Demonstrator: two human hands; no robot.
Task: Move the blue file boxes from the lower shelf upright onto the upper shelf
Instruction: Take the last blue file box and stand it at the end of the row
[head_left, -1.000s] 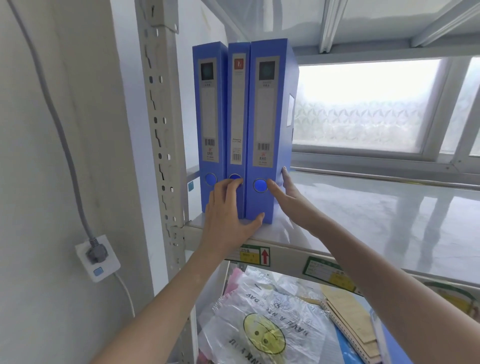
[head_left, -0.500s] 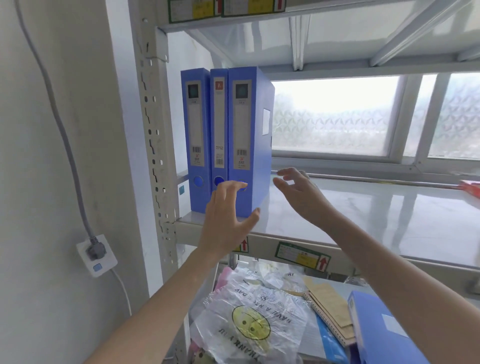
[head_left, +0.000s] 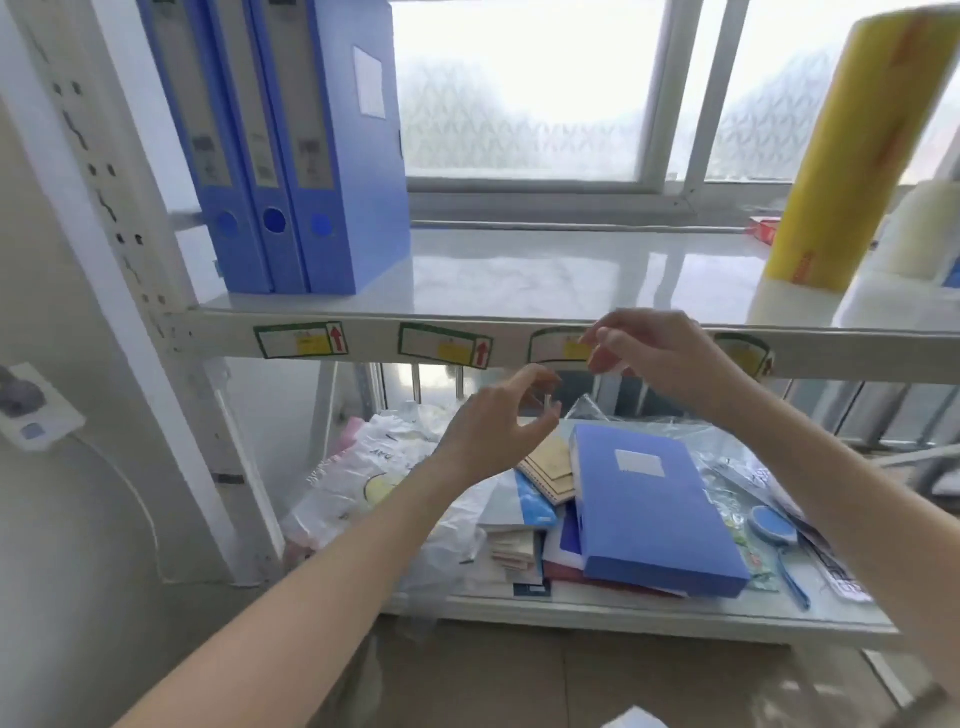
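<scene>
Lower shelf (head_left: 675, 613): flat blue file box (head_left: 649, 504), hands seemingly empty.

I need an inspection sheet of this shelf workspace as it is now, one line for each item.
Surface: upper shelf mostly bare; lower shelf crowded.
Job's things: three upright file boxes at upper left; one flat file box on lower shelf.
Clutter: plastic bags, notebooks, blue brush; yellow roll on upper shelf.
Grippers: left hand and right hand empty, between the shelves.
Cables: wall socket, cord below it.
Surroundings: frosted window behind.
</scene>
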